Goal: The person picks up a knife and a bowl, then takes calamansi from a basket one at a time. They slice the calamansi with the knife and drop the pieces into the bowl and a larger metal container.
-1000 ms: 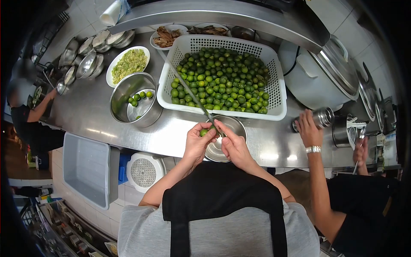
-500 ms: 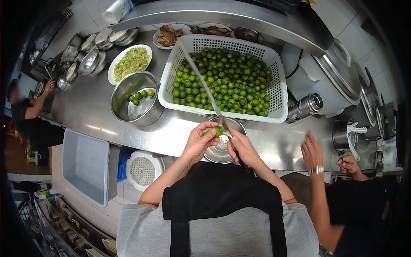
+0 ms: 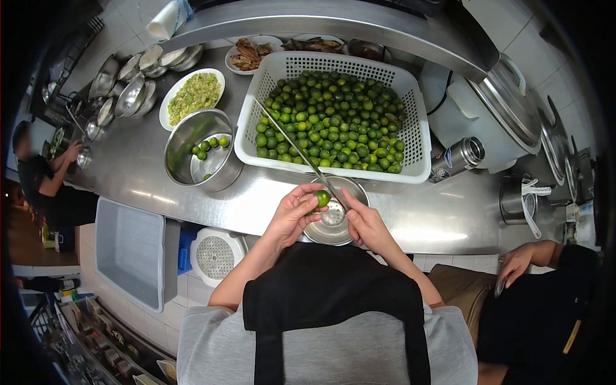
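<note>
Pinched in the fingers of my left hand [image 3: 294, 213] is a small green lime [image 3: 322, 197]. My right hand [image 3: 366, 221] is closed around a long knife [image 3: 289, 139], whose blade runs up and to the left over the near side of the basket. Its lower part lies right at the lime. Below both hands sits a metal bowl with holes in its bottom [image 3: 346, 235], partly covered by them. Just beyond, a white perforated basket [image 3: 417, 154] holds a large heap of limes [image 3: 333, 122].
Left of the basket stands a steel pot [image 3: 221, 176] with several limes inside. Behind it is a plate of chopped green food [image 3: 192, 96]. A steel flask [image 3: 459, 159] leans at the right. One person [image 3: 45, 173] works far left; another person's hand [image 3: 518, 262] is near right.
The knife blade has tilted further left and lower across the basket. At the right, the other person's hands have left the counter area and dropped toward the body.
</note>
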Available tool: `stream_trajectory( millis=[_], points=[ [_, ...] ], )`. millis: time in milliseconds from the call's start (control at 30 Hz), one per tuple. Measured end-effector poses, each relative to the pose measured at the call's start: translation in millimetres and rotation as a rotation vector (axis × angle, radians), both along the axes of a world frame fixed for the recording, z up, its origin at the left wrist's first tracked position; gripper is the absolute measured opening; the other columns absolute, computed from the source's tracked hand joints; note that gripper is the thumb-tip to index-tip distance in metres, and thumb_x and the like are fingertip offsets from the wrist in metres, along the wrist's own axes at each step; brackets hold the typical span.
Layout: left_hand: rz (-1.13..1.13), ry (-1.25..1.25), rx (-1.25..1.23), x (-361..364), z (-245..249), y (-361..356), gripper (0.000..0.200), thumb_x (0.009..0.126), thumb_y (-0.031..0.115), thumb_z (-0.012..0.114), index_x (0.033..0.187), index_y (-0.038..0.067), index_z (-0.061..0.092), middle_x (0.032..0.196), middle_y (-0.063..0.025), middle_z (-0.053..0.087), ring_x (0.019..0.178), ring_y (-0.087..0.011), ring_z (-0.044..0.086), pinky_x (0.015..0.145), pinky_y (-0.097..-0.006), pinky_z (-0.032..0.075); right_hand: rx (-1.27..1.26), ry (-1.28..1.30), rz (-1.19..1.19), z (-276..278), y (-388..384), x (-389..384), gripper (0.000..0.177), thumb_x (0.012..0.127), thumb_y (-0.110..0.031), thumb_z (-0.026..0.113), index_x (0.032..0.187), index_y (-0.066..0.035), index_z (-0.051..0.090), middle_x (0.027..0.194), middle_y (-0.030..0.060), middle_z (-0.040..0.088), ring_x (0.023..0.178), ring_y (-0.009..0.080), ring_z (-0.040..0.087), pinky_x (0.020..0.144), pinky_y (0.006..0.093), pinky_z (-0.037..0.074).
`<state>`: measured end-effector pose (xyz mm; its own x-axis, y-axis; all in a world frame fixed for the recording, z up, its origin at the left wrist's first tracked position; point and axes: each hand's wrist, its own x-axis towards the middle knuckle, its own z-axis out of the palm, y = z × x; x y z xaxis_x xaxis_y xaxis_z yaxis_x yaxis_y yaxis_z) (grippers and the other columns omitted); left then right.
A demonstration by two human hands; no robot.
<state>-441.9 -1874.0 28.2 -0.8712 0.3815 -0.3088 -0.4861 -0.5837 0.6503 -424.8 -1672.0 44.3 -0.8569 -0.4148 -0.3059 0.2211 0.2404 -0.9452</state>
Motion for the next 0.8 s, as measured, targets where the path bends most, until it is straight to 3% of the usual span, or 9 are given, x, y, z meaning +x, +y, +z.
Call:
stream_trajectory(
  millis=[133,200,433,700,800],
  points=[
    [0.005,-0.018,0.003,2,-13,4,0.023,0.081,0.006,0.059,0.103,0.005,0.052,0.091,-0.0051,0.060,0.083,-0.0138,0.061,0.066,-0.0209,0.052,-0.048,0.024,0.022,15,-9,6,0.061,0.089,-0.038,0.044,0.136,-0.004,0.023,0.049,0.0071,0.046,0.045,0.0162,0.048,0.048,0.0295,0.038],
    [0.010,-0.005,0.015,4,-12,5,0.023,0.080,0.005,0.060,0.102,0.005,0.052,0.091,-0.0046,0.060,0.082,-0.0133,0.061,0.066,-0.0212,0.052,-0.031,0.159,0.077,25,-17,6,0.064,0.088,-0.040,0.045,0.136,-0.004,0.023,0.050,0.0091,0.046,0.047,0.0181,0.048,0.049,0.0314,0.038],
    [0.064,-0.032,-0.022,6,-4,7,0.022,0.079,0.003,0.060,0.100,0.005,0.053,0.090,-0.0030,0.059,0.081,-0.0114,0.059,0.067,-0.0227,0.051,0.119,0.383,0.116,23,-22,5,0.068,0.086,-0.039,0.049,0.136,-0.005,0.018,0.057,0.0197,0.051,0.056,0.0351,0.055,0.055,0.0383,0.040],
    [0.202,-0.027,0.090,2,-6,-6,0.024,0.081,0.012,0.061,0.103,0.006,0.053,0.094,-0.0043,0.060,0.083,-0.0118,0.059,0.068,-0.0231,0.051,0.312,0.357,0.047,-2,15,25,0.067,0.086,-0.030,0.052,0.136,-0.004,0.017,0.056,0.0205,0.052,0.056,0.0385,0.055,0.055,0.0406,0.041],
    [0.163,0.075,-0.003,0,-5,-6,0.024,0.080,0.013,0.062,0.102,0.006,0.053,0.095,-0.0063,0.060,0.083,-0.0119,0.059,0.067,-0.0210,0.051,0.343,0.326,0.047,1,19,27,0.067,0.086,-0.029,0.052,0.136,-0.003,0.017,0.055,0.0206,0.052,0.056,0.0384,0.055,0.056,0.0409,0.041]
  ],
)
